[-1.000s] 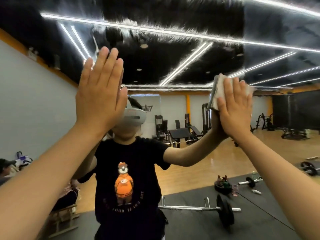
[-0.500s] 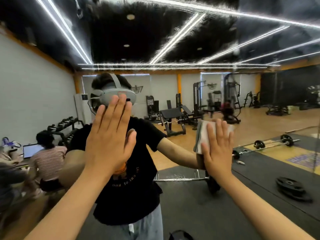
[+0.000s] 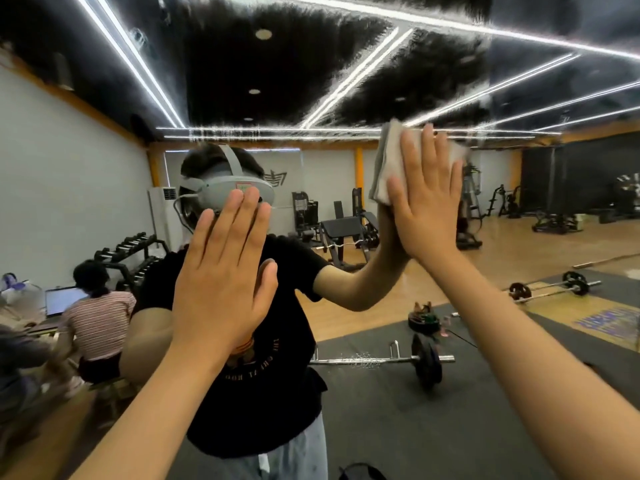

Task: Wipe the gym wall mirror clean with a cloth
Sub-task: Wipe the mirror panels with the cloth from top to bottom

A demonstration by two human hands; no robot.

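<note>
Head view: the mirror (image 3: pixel 346 64) fills the whole view, and every place here is given on its face. The cloth (image 3: pixel 388 161) sits high on the mirror, right of its middle. It is pale grey-white and folded into a thick pad. The stacked layers show along its left edge, and its upper right corner is blurred. The right hand (image 3: pixel 426 206) presses it flat against the mirror with straight fingers held close together and pointing up. The palm covers the lower right part of the pad, so only the left strip and the top edge of the cloth show past the fingers.

The left hand (image 3: pixel 221 282) is spread flat at the mirror's middle left, lower than the cloth. Its fingers are straight and together, its thumb is out to the side, and it holds nothing. Whether its palm fully meets the glass cannot be told.

The mirror reflects the person in a black T-shirt and a grey headset (image 3: pixel 228 192), with the reflected arm meeting the cloth from behind. Low in the mirror's middle a barbell (image 3: pixel 381 358) lies on dark matting. At its left edge a seated person in a striped shirt (image 3: pixel 100 317) faces a laptop (image 3: pixel 62 299), with a dumbbell rack (image 3: pixel 135 247) behind.
</note>
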